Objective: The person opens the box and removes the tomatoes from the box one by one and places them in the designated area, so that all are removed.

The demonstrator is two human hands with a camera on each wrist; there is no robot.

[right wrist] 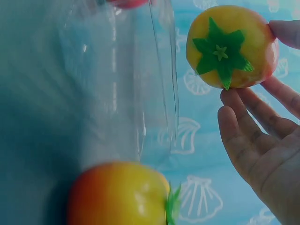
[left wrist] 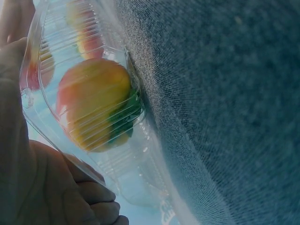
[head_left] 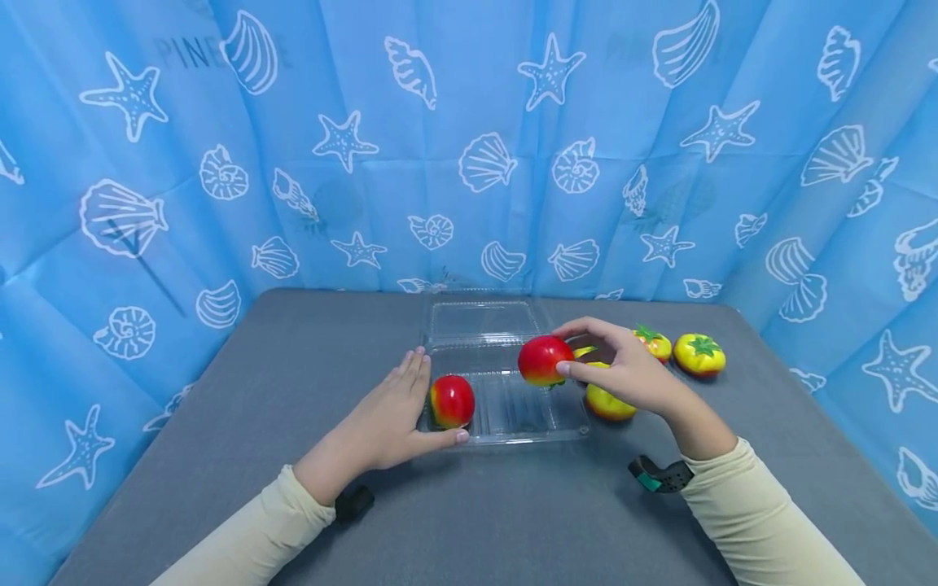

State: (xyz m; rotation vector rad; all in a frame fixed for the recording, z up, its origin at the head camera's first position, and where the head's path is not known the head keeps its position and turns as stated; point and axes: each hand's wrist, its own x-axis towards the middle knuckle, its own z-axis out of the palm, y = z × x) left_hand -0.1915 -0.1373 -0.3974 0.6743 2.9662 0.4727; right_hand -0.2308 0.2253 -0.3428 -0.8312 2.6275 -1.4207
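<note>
A clear plastic clamshell box (head_left: 513, 434) lies on the table with its lid back. Inside its left end sits a red-and-yellow toy tomato (head_left: 452, 401); its green leaves show through the wall in the left wrist view. My left hand (head_left: 388, 415) rests along the box's left side, fingers straight, thumb at the front edge. Over the right part of the box, my right hand (head_left: 619, 366) pinches a second toy tomato (head_left: 544, 360) between thumb and fingers. Its green star of leaves (right wrist: 222, 52) faces the right wrist camera. Another tomato (head_left: 610, 404) sits just right of the box, partly hidden by that hand.
Two more yellow-and-red toy tomatoes, one partly covered (head_left: 655, 345) and one in full sight (head_left: 699, 356), stand at the back right of the grey table (head_left: 513, 513). A yellow piece behind my right fingers is mostly hidden. A blue shell-print curtain (head_left: 454, 106) hangs around the table.
</note>
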